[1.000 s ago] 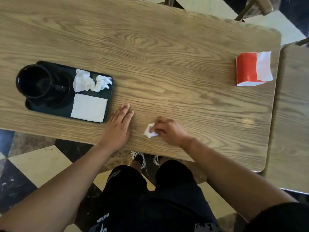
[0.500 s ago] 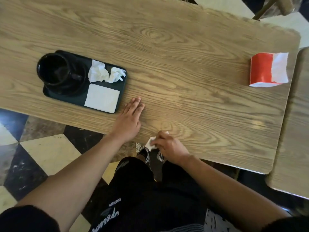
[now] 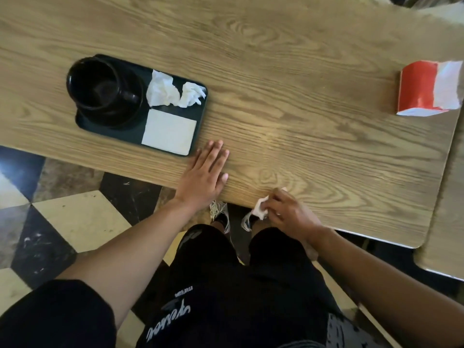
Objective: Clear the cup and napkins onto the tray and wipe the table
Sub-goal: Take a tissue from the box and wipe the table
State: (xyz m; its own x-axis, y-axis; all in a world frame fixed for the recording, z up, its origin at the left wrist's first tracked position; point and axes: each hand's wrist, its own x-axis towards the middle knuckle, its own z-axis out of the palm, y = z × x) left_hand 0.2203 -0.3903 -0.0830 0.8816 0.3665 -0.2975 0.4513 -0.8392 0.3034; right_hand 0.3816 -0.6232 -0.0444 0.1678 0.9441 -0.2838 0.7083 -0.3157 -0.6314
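A dark tray lies on the wooden table at the left. On it stand a black cup on a saucer, two crumpled white napkins and a flat folded napkin. My left hand rests flat on the table, fingers straight, just right of the tray's near corner. My right hand grips a small crumpled white napkin at the table's near edge.
A red and white napkin box stands near the table's right end. A second wooden table adjoins on the right. Below the near edge are my legs, shoes and a chequered floor.
My right hand has drawn the crumpled napkin toward me, from the table surface to its near edge. My left hand stays flat beside the tray. The view has shifted left.
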